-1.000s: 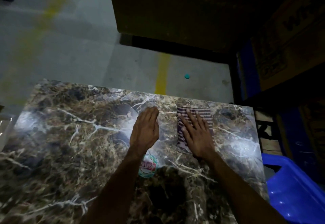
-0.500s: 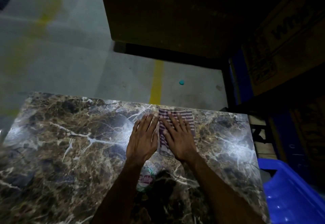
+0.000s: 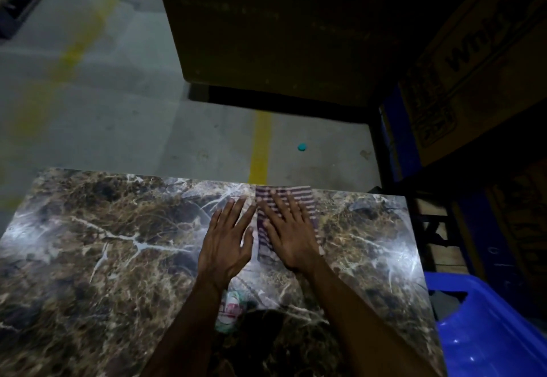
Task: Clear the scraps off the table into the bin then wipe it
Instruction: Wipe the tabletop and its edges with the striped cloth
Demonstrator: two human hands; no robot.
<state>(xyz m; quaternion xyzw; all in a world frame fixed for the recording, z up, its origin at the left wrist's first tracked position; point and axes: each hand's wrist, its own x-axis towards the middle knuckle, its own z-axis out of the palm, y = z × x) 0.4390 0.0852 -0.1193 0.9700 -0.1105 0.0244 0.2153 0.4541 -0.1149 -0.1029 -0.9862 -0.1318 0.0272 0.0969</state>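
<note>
A striped cloth (image 3: 285, 220) is laid flat at the far edge of the marble-patterned bench (image 3: 97, 246), toward 12 o'clock from the person. It is pressed down by the right hand (image 3: 291, 236), whose straight, spread fingers are rested on top of it without being curled round it. Just beside it, at 9 o'clock of the cloth, the left hand (image 3: 228, 246) is laid flat on the bare bench surface, fingers straight and released, nothing being held. A round printed scrap (image 3: 229, 311) is seen on the bench under the left forearm, partly hidden by it. At 4 o'clock, off the bench's right edge, a blue bin (image 3: 485, 326) is placed on the floor. A small teal cap (image 3: 302, 147) is seen on the concrete floor beyond the bench, beside a yellow line (image 3: 261, 146). Cardboard boxes (image 3: 461, 60) are stacked at 2 o'clock.
</note>
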